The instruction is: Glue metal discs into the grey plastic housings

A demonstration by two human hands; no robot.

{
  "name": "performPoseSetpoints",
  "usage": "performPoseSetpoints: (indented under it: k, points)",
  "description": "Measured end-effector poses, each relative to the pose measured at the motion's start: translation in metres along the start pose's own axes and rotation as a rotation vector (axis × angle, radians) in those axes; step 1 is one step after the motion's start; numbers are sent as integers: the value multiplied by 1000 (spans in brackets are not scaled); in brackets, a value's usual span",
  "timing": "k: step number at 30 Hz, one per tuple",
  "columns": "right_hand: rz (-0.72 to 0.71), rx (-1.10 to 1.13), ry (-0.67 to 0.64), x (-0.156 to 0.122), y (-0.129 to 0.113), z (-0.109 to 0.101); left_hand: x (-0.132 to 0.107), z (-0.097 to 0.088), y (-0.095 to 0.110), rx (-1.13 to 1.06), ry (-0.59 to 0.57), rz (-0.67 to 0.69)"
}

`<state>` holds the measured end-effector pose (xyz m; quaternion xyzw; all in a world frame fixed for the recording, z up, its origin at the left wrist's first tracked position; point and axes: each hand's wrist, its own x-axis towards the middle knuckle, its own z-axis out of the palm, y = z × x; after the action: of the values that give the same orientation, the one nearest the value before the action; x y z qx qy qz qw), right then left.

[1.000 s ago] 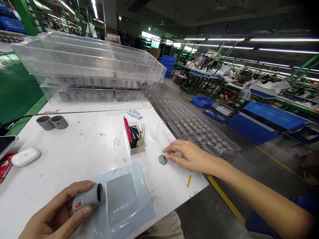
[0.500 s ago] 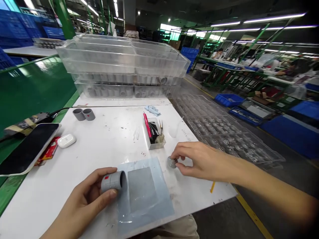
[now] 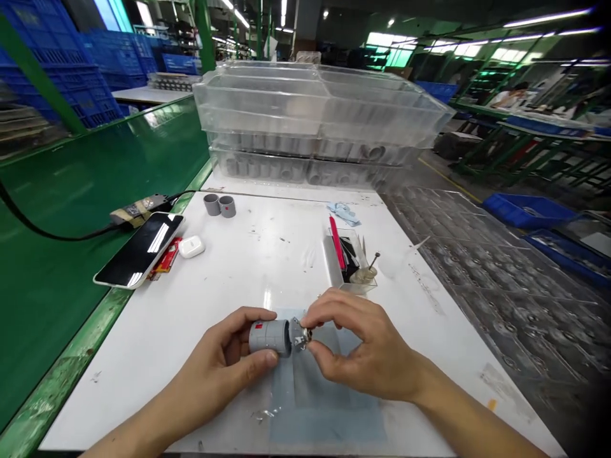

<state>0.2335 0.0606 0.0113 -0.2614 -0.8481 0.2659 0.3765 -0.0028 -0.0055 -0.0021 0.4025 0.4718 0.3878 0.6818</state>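
Note:
My left hand [image 3: 228,369] holds a short grey tube [image 3: 270,336] with a small red label, lying sideways with its open end to the right. My right hand [image 3: 360,346] pinches a small round metal part [image 3: 300,334] right at that open end. Both hands hover over a pale blue plastic sheet [image 3: 324,407] on the white table [image 3: 267,261].
A small clear box [image 3: 351,264] with a red pen and tools stands behind my hands. Two grey tubes [image 3: 219,205], a phone [image 3: 139,249] and a white earbud case [image 3: 191,247] lie to the left. Stacked clear trays [image 3: 319,121] stand at the back; a clear compartment tray [image 3: 501,267] lies on the right.
My right hand lifted the metal part off the table and carried it left to the tube's open end. My left hand moved the tube right, over the blue sheet. The view swung left.

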Motion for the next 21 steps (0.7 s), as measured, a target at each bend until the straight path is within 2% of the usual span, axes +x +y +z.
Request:
performPoseSetpoints:
  k: [4,12,16,21]
  points:
    - [23,-6,-19,-1,-1,0,1,-4,-2,-20,-43,17]
    - [4,21,-19,-2,-3,4,1,-2,-1,31,-24,21]
    - [19,19,-20,-2,-3,4,0,-1,0,20,23,14]
    - [23,29,-14,-2,-3,5,0,0,1,19,6,2]
